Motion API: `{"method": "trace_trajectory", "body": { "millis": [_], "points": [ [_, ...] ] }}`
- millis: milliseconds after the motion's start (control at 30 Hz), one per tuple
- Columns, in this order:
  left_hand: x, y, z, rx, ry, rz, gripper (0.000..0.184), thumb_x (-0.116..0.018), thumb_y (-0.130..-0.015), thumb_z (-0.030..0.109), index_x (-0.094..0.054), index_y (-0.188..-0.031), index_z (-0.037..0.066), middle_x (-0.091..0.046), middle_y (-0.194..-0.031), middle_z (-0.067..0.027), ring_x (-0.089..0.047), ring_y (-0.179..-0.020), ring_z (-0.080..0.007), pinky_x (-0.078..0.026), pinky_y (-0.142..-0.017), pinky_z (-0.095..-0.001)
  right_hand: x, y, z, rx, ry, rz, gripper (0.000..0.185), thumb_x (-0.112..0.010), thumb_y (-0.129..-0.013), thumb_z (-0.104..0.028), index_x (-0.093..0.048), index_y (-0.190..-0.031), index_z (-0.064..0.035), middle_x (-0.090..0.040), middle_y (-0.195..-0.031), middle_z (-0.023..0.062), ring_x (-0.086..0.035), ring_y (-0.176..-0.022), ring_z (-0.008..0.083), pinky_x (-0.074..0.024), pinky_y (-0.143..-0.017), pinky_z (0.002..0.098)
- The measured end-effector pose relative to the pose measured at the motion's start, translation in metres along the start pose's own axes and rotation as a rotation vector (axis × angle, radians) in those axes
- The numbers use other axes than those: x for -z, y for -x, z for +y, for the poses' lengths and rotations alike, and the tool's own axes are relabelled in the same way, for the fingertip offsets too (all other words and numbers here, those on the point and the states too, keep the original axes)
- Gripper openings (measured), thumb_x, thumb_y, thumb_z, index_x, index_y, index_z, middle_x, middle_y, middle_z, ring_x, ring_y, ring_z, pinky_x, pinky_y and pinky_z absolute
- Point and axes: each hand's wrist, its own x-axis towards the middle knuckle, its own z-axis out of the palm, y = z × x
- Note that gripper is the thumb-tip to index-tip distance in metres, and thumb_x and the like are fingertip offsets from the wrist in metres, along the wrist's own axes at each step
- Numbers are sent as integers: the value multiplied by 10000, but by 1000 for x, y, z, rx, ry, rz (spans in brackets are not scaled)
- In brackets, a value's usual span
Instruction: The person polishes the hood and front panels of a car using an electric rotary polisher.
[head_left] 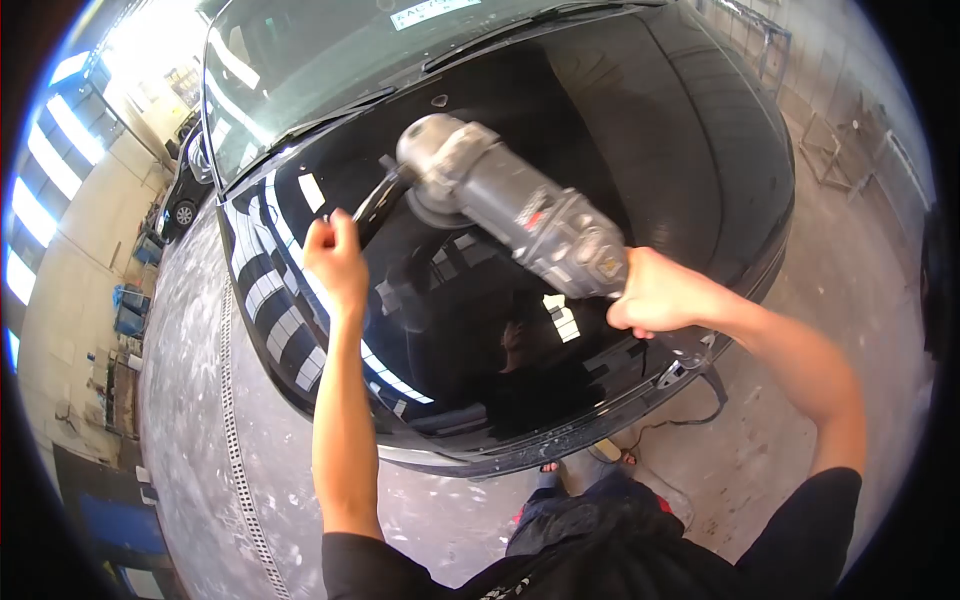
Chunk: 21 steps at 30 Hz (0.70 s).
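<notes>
A grey, dusty car polisher [520,205] lies slantwise over the glossy black car hood [640,150]. Its round pad [436,208] shows partly under the head and seems to rest on the paint. My left hand [337,262] is closed around the black side handle [383,200] near the polisher's head. At the rear end, my right hand [665,292] grips the body or back handle, with some fingers hidden beneath it. Beside the pad the paint carries hazy smears and bright reflections.
A power cord [690,418] hangs by the front bumper and runs to the floor near my feet. The windshield [340,60] and wipers [500,40] lie beyond the hood. A metal stand [835,150] is at right; another dark car [185,195] stands far left.
</notes>
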Motion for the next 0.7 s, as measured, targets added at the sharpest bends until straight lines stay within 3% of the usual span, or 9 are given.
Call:
{"method": "trace_trajectory", "body": {
  "millis": [167,333,367,500,533,567,633,667,700],
  "points": [
    [113,19,-63,39,-97,132,476,-636,-939,184,-366,-567,62,-335,-528,47,-294,-515,-51,-235,-448,-294,-54,-20,-53,100,232,-148,219,-611,-740,-142,-649,-656,56,-668,-630,176,-701,-612,264,-564,-624,379],
    [188,56,-103,182,-78,238,466,-601,-962,215,-340,-589,115,-340,-513,45,-325,-392,-58,-311,-338,-250,-102,-39,-69,262,326,-184,152,-554,-685,-32,-673,-701,61,-675,-651,199,-724,-696,297,-571,-668,398],
    [190,61,-91,254,-65,252,470,-598,-968,204,-332,-597,91,-309,-555,47,-282,-493,-61,-241,-405,-276,-104,-34,-69,279,294,-200,149,-555,-682,-31,-675,-702,56,-674,-644,190,-723,-688,301,-573,-676,393],
    [174,65,-49,280,-100,215,464,-598,-967,200,-336,-602,81,-330,-543,37,-289,-469,-61,-259,-394,-274,-99,-15,-46,285,259,-247,180,-547,-716,-33,-654,-791,92,-676,-666,211,-721,-680,322,-576,-690,396],
    [163,64,-45,274,-95,199,464,-598,-967,200,-336,-602,81,-330,-543,37,-289,-469,-61,-259,-394,-274,-92,-6,-37,244,233,-235,248,-541,-736,-50,-583,-882,145,-663,-741,282,-707,-757,383,-571,-706,429],
    [151,64,-42,239,-98,152,465,-601,-965,197,-337,-600,79,-333,-544,36,-293,-471,-62,-257,-401,-276,-84,3,-27,202,208,-223,346,-535,-755,-68,-513,-973,199,-649,-816,353,-694,-835,444,-567,-722,462],
    [119,61,-33,149,-92,71,471,-611,-961,193,-343,-595,65,-334,-547,40,-300,-497,-64,-244,-442,-289,-63,24,-1,159,164,-141,404,-567,-764,-113,-489,-1011,196,-649,-847,349,-686,-872,448,-560,-744,460],
    [100,58,-23,-23,-148,36,473,-620,-958,183,-346,-592,56,-330,-552,46,-294,-532,-62,-229,-480,-294,-53,34,11,103,159,-127,421,-583,-762,-132,-487,-1012,194,-650,-852,344,-684,-881,446,-557,-749,458],
    [78,58,-8,-6,-110,0,467,-626,-953,171,-354,-593,52,-327,-555,47,-290,-547,-62,-226,-489,-296,-43,44,25,92,129,-97,401,-576,-767,-136,-504,-982,195,-645,-861,360,-687,-883,444,-559,-757,457]
  ]
}}
